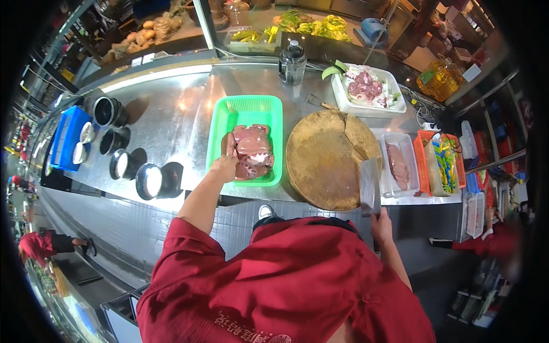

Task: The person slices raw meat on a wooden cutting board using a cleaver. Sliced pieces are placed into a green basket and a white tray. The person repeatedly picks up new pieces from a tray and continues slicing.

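Observation:
My left hand (224, 166) reaches into a green plastic basket (279, 141) and touches the left side of the raw liver (253, 143) there. Its fingertips are partly lost against the meat, so a firm hold cannot be made out. In my right hand (381, 227) is the handle of a cleaver (369, 184). The broad blade overlaps the right edge of a round wooden chopping block (328, 158), which has a crack in its upper right part. Right of the block, a clear plastic tray (414, 171) holds one piece of liver (398, 167).
A white tub (369, 111) of cut meat stands behind the block, beside a wooden-handled brush (319, 101) and a dark bottle (293, 64). An orange basket (422, 165) sits far right. Several black bowls (149, 182) and a blue crate (68, 139) are left. Other people work at both sides.

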Demonstrator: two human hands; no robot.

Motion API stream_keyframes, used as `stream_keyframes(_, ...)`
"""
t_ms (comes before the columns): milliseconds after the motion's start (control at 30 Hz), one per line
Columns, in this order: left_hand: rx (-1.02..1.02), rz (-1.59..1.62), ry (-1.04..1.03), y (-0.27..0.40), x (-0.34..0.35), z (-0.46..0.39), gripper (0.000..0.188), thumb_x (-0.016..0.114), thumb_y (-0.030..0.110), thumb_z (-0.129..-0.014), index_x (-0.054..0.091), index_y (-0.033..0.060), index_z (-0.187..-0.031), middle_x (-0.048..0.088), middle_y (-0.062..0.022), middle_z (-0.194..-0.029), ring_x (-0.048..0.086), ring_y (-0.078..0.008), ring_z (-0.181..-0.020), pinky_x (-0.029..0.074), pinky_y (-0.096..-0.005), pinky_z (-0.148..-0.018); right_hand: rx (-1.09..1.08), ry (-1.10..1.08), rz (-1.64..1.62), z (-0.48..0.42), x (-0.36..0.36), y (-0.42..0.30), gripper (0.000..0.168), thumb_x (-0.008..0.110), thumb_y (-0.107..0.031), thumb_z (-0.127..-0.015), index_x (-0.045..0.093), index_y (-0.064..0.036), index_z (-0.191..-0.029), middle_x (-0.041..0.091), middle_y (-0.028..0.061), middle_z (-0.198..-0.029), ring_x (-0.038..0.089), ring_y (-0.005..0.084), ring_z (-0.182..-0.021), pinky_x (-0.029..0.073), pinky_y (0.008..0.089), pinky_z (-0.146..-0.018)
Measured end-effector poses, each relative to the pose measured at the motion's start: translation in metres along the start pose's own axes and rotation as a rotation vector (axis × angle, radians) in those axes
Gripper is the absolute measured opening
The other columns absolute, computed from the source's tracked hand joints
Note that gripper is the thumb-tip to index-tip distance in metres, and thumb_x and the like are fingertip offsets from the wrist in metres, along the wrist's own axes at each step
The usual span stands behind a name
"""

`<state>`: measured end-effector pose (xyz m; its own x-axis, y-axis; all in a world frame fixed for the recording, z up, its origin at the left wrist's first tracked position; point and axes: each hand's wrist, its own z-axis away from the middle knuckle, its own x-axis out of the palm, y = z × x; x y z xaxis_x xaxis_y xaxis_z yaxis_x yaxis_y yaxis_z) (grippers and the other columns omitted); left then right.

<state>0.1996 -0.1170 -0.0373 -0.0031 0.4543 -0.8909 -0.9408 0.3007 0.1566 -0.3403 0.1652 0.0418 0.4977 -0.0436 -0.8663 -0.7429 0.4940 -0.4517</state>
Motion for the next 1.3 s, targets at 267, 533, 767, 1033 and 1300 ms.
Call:
stream_keyframes(267, 0.14, -0.29, 0.06, -0.029, 0.008, -0.001, 0.024, 0.059, 0.016, -0.095, 0.073, 0.0107, -0.114, 0.067, -0.017, -0.136, 0.071, -0.0306, -0.116, 0.06, -0.0445, -0.09, 0.209, -0.032, 0.089, 0.003, 0.015, -0.05, 0.026, 0.061, -0.018, -0.1, 0.051, -0.002, -0.117, 0.068, 0.036, -0.104, 0.062, 0.0571, -0.108, 0.05, 0.0597, -0.087)
stream_keyframes(533, 0.075, -0.033, 0.005, -0.033, -0.012, 0.004, 0.055, 0.072, 0.035, -0.091, 0.057, 0.018, -0.142, 0.072, -0.0234, -0.117, 0.071, -0.0436, -0.105, 0.058, -0.0541, -0.087, 0.236, -0.063, 0.091, 0.003, 0.001, -0.05, 0.033, 0.061, -0.027, -0.098, 0.058, -0.003, -0.12, 0.071, 0.033, -0.109, 0.066, 0.052, -0.107, 0.052, 0.0595, -0.092)
stream_keyframes(767, 0.25, 0.626, 0.208, 0.026, -0.028, 0.016, 0.038, 0.067, 0.024, -0.093, 0.07, 0.0016, -0.123, 0.075, -0.0198, -0.096, 0.072, -0.0373, -0.089, 0.057, -0.0501, -0.078, -0.753, -0.179, 0.168, -0.075, -0.162, -0.143, 0.045, 0.066, -0.025, -0.089, 0.067, -0.016, -0.134, 0.074, 0.018, -0.108, 0.072, 0.0376, -0.092, 0.056, 0.0498, -0.079)
stream_keyframes(1033, 0.604, 0.56, -0.172, 0.312, -0.025, 0.062, 0.031, 0.065, 0.025, -0.097, 0.069, 0.0036, -0.12, 0.067, -0.0128, -0.087, 0.064, -0.029, -0.079, 0.051, -0.0441, -0.07, -1.15, -0.042, 0.43, -0.075, -0.232, -0.291, 0.038, 0.065, -0.02, -0.09, 0.067, -0.014, -0.127, 0.073, 0.0187, -0.107, 0.071, 0.0381, -0.092, 0.056, 0.0495, -0.077)
stream_keyframes(1300, 0.47, 0.582, -0.45, 0.358, 0.012, 0.081, 0.026, 0.063, 0.026, -0.101, 0.067, 0.0056, -0.116, 0.06, -0.0059, -0.079, 0.056, -0.0206, -0.069, 0.046, -0.038, -0.062, -1.14, -0.044, 0.442, -0.021, -0.249, -0.268, 0.033, 0.062, -0.016, -0.092, 0.065, -0.008, -0.124, 0.071, 0.0203, -0.109, 0.07, 0.0388, -0.096, 0.056, 0.0487, -0.081)
